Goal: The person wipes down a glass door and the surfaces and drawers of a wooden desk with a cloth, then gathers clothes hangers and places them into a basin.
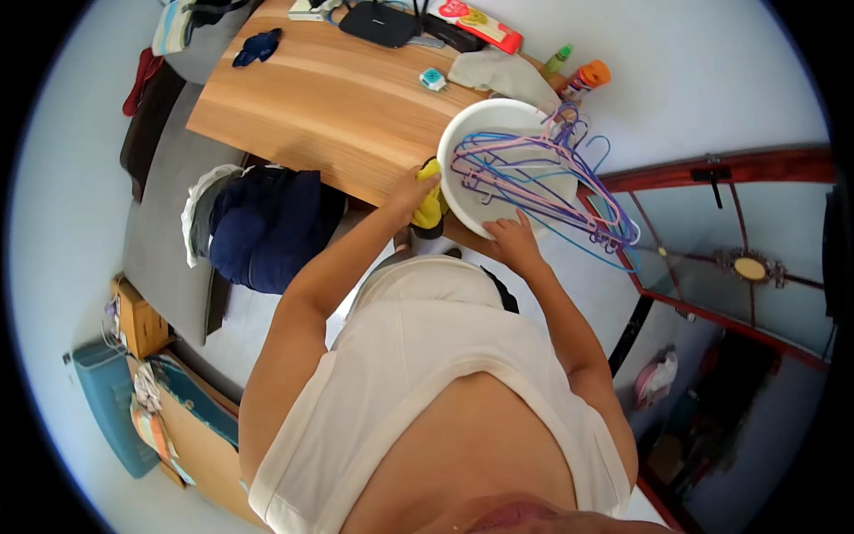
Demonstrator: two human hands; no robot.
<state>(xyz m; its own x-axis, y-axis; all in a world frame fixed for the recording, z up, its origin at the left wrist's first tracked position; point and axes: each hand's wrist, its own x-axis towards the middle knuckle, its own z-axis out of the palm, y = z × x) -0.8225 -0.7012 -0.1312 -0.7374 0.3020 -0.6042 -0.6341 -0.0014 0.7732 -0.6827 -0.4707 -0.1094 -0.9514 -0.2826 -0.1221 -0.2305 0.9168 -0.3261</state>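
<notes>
My left hand [411,196] is closed on a yellow cloth [429,206], which hangs at the table's front edge beside a white basin [452,191]. Several blue, purple and pink hangers [534,173] lie in the basin and stick out over its right side. At the basin's near rim is my right hand [513,238], its fingers apart and touching the rim. Behind the yellow cloth something dark shows, too hidden to name.
The wooden table [329,98] carries a black router [381,24], a small teal-and-white device [432,79], a grey cloth [503,76] and bottles. Dark blue clothes [267,227] are piled left of the table, by a grey sofa [165,222]. A red-framed glass door [756,240] stands right.
</notes>
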